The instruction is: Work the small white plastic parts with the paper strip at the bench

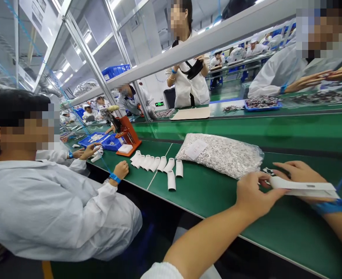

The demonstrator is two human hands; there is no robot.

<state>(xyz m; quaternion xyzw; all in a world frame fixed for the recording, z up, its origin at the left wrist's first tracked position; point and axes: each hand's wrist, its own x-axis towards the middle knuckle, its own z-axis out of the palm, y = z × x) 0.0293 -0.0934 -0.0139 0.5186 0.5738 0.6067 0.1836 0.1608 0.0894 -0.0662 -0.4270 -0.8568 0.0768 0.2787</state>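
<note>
My left hand (253,193) pinches one end of a long white plastic housing (307,188) between thumb and fingers. The housing lies roughly level, with a small slot in its side. Just beyond it, my right hand (300,172) is open, its fingers stretched toward a few small dark and pale pieces (268,171) near the bag; the housing hides part of this hand. A blue band (335,207) circles my right wrist. A clear bag (220,153) full of small whitish parts lies to the left of my hands.
Several curved white housings (171,180) are lined up on the green bench (200,190). An orange press (128,135) and blue bins (111,142) are farther left. A co-worker (57,205) sits at left; others work across the bench, near a blue tray (262,104). A metal frame (188,58) crosses above.
</note>
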